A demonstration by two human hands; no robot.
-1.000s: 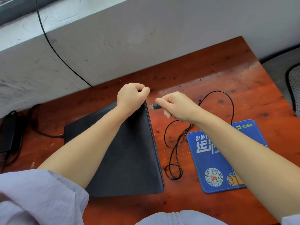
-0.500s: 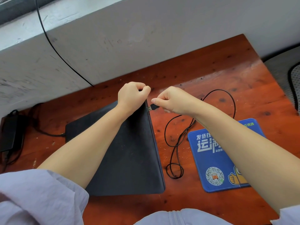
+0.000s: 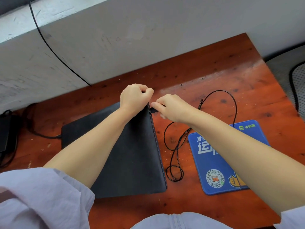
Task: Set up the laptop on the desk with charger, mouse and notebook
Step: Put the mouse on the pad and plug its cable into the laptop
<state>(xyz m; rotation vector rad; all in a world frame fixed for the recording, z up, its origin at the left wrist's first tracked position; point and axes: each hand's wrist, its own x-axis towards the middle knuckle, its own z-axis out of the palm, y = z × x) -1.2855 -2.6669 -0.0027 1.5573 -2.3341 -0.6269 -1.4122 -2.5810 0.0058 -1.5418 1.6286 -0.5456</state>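
Observation:
A closed black laptop (image 3: 132, 154) lies on the red-brown wooden desk (image 3: 214, 76). My left hand (image 3: 134, 98) is curled into a fist at the laptop's far right corner and rests on its lid. My right hand (image 3: 171, 107) pinches the black USB plug (image 3: 153, 110) of the mouse cable (image 3: 178, 146), and the plug touches the laptop's right edge. The cable loops over the desk between laptop and blue mouse pad (image 3: 219, 162). My right forearm covers part of the pad; no mouse or notebook shows.
A black charger brick (image 3: 5, 131) sits at the desk's left edge, its cord (image 3: 41, 135) running to the laptop's left side. A grey wall (image 3: 115, 38) with a thin black wire stands behind the desk. Floor with a dark mat lies beyond the right edge.
My right hand has carried the USB plug leftward from a gap beside the laptop to its right edge. My left hand has stayed on the corner.

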